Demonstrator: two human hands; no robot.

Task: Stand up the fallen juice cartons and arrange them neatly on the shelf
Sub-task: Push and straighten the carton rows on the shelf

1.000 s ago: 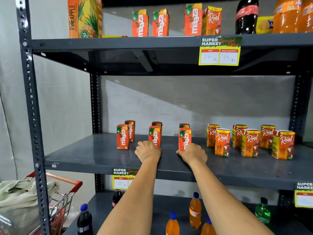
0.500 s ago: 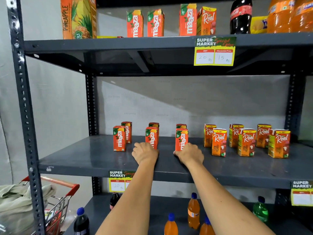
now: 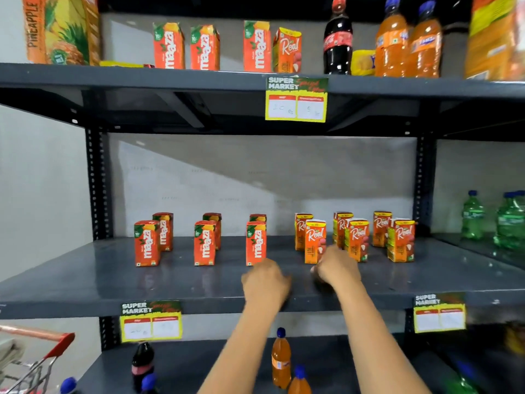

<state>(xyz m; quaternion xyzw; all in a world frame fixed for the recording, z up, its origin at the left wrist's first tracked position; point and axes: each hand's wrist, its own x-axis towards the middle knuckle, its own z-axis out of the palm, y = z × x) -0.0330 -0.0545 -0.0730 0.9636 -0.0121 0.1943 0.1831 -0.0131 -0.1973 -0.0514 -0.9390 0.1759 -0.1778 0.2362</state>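
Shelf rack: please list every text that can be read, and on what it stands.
"PINEAPPLE": big carton, top shelf.
"maaza": red cartons, top and middle shelves.
"Real": yellow-topped cartons, both shelves.
"SUPER MARKET": price tags on shelf edges.
"20 Rs": top tag; second price blurred.
Cola bottle label: too blurred.
Lower tags' prices: unreadable.

Soft, even indoor light, seemingly from above, casts a diagonal shadow across the back wall (image 3: 255, 177). Motion blur smears both hands (image 3: 265, 280) and the price tags (image 3: 296, 99), whose figures are barely legible. Shelf (image 3: 85, 282) lines bow at the wide-angle edges.
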